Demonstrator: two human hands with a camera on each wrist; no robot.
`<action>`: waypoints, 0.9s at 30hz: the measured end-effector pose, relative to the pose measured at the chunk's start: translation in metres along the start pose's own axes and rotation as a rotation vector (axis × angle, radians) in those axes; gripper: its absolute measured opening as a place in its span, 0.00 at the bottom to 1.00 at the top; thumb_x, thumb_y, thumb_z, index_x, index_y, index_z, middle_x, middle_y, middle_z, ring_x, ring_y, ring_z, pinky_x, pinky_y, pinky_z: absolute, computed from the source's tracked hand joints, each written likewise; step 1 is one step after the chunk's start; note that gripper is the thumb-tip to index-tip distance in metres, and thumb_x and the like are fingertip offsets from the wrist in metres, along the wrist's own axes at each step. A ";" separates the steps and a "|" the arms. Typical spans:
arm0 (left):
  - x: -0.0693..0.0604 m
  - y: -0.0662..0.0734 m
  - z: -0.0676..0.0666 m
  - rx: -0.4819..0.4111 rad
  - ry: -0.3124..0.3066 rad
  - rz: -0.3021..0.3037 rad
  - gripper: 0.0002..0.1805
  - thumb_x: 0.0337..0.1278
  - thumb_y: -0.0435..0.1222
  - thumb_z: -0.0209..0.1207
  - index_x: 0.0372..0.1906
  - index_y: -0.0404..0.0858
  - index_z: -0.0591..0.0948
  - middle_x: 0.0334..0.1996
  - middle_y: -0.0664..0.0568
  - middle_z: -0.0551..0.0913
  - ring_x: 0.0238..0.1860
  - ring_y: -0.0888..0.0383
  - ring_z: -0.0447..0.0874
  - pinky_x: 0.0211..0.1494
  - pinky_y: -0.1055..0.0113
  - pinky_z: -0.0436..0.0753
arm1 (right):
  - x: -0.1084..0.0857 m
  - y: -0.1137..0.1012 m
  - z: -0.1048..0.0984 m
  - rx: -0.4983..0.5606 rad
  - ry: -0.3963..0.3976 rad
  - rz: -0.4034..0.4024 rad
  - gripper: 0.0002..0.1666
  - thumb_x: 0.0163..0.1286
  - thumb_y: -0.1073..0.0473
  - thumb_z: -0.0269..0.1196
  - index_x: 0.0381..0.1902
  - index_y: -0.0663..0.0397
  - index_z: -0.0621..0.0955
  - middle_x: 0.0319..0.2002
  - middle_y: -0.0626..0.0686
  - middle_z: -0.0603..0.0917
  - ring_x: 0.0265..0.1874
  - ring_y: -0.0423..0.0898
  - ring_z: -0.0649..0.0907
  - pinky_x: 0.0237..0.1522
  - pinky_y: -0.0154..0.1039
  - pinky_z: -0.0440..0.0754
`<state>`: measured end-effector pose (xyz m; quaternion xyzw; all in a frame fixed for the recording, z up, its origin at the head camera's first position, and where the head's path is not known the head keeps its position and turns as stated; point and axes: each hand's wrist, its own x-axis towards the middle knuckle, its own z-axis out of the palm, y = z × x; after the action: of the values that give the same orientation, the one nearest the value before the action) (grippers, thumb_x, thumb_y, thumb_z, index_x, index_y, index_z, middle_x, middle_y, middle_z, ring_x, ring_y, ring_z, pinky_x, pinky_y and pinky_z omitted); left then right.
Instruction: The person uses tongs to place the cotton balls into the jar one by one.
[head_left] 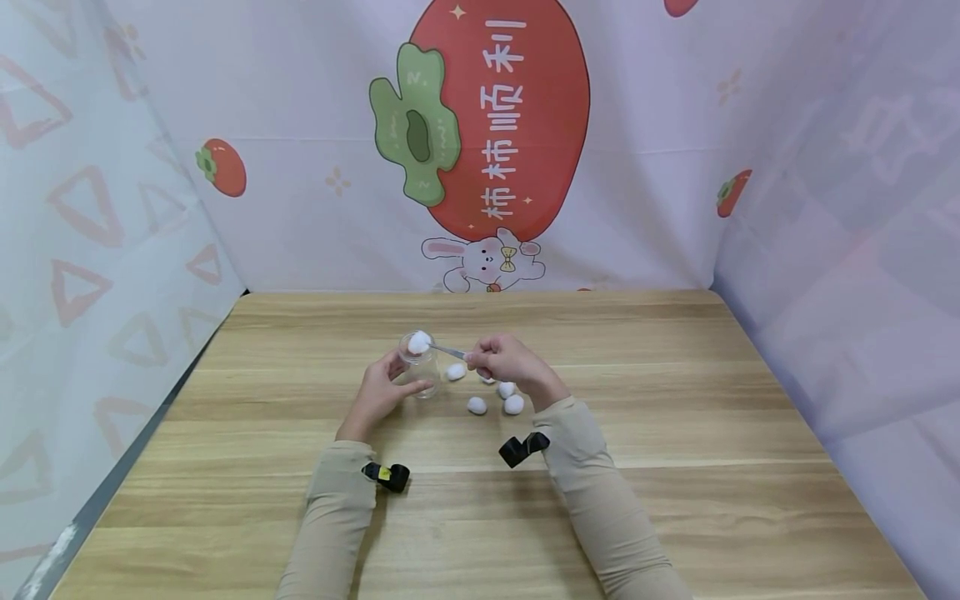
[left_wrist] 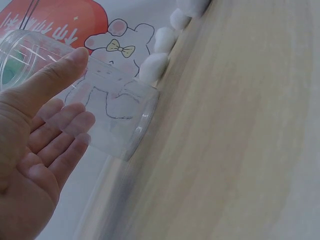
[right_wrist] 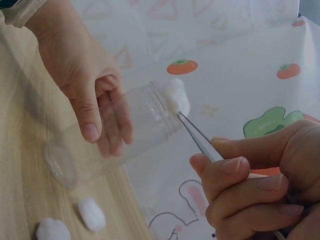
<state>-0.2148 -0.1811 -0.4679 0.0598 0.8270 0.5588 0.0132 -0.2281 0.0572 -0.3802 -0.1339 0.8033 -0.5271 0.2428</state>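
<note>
A clear plastic jar (head_left: 422,377) stands upright on the wooden table, its mouth uncovered. My left hand (head_left: 381,390) holds it from the left, thumb on the near side and fingers behind; the left wrist view shows the thumb (left_wrist: 55,75) against the clear wall. With my right hand (head_left: 504,360) I pinch metal tweezers (right_wrist: 196,136). Their tips grip a white cotton ball (right_wrist: 176,96) right at the jar's rim. In the head view that cotton ball covers part of the opening. No cotton shows in the jar's body.
Several loose cotton balls lie on the table (head_left: 645,500) right of the jar, one cotton ball (head_left: 477,406) nearest me and another (head_left: 456,372) close beside the jar. One is partly hidden under my right hand. A printed cloth (head_left: 637,208) hangs behind the table.
</note>
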 end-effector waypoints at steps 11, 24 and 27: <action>0.001 0.000 0.000 0.003 0.001 -0.001 0.42 0.46 0.35 0.71 0.68 0.30 0.66 0.65 0.34 0.73 0.67 0.41 0.72 0.75 0.53 0.71 | 0.000 -0.001 0.002 0.007 -0.002 0.017 0.13 0.73 0.61 0.54 0.32 0.68 0.76 0.16 0.45 0.69 0.19 0.39 0.68 0.22 0.27 0.63; 0.002 -0.003 0.000 0.001 0.002 -0.011 0.43 0.45 0.36 0.72 0.67 0.31 0.66 0.65 0.35 0.73 0.68 0.42 0.72 0.74 0.53 0.72 | -0.001 -0.002 0.000 -0.012 0.009 0.023 0.13 0.73 0.60 0.55 0.33 0.65 0.78 0.17 0.45 0.70 0.18 0.38 0.67 0.21 0.26 0.62; 0.003 -0.002 0.000 -0.003 0.005 -0.020 0.43 0.45 0.36 0.72 0.67 0.31 0.66 0.66 0.35 0.73 0.68 0.41 0.72 0.75 0.53 0.72 | -0.001 -0.001 -0.001 -0.011 0.008 0.027 0.14 0.73 0.60 0.55 0.36 0.68 0.78 0.17 0.45 0.70 0.18 0.38 0.67 0.20 0.26 0.62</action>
<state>-0.2175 -0.1813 -0.4702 0.0500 0.8267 0.5602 0.0170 -0.2274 0.0576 -0.3783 -0.1225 0.8088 -0.5199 0.2459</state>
